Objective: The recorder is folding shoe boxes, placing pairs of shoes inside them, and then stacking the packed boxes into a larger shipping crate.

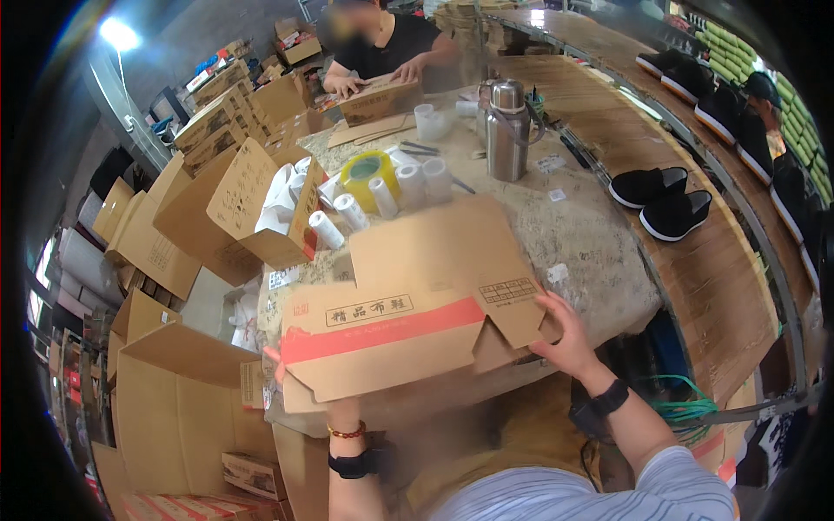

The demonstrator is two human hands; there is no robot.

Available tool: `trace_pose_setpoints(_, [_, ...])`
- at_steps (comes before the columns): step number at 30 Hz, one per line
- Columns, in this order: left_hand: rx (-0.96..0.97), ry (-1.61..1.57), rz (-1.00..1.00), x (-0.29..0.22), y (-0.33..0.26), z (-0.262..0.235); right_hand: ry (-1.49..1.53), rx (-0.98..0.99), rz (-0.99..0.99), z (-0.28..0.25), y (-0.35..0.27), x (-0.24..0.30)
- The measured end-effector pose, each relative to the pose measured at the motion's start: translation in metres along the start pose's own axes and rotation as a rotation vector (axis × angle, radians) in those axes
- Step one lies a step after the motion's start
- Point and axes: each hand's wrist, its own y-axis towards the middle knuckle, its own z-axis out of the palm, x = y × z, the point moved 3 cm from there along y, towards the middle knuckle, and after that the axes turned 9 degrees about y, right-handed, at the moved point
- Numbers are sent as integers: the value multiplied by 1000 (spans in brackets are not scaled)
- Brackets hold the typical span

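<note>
A brown cardboard shoe box (391, 334) with a red band is held between my hands over the near side of the table. It is partly unfolded: a wide flap stands up at the back and smaller flaps hang at its right end. My left hand (275, 363) is mostly hidden behind the cardboard; its fingertips show at the left edge, and the wrist with a red bracelet comes out below. At the right end, my right hand (566, 337) grips the side flap, thumb toward the top and fingers curled beneath.
Beyond the box lie a yellow tape roll (369, 180), several white label rolls (350, 212) and a steel thermos (507, 143). Black cloth shoes (676, 214) sit on the wooden rack at right. Open cartons (195, 391) crowd the left. Across the table, a person (401, 48) handles another box.
</note>
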Motion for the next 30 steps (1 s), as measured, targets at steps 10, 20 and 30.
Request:
trace_pose_setpoints(10, [639, -462, -31, 5, 69, 52, -19, -160, -337, -51, 33, 117])
trace_pose_setpoints(20, [796, -671, -526, 20, 81, 85, -401, 334, -177, 57, 139, 88])
trace_pose_setpoints(30, [654, -262, -118, -1, 74, 87, 127, -498, -477, -38, 152, 58])
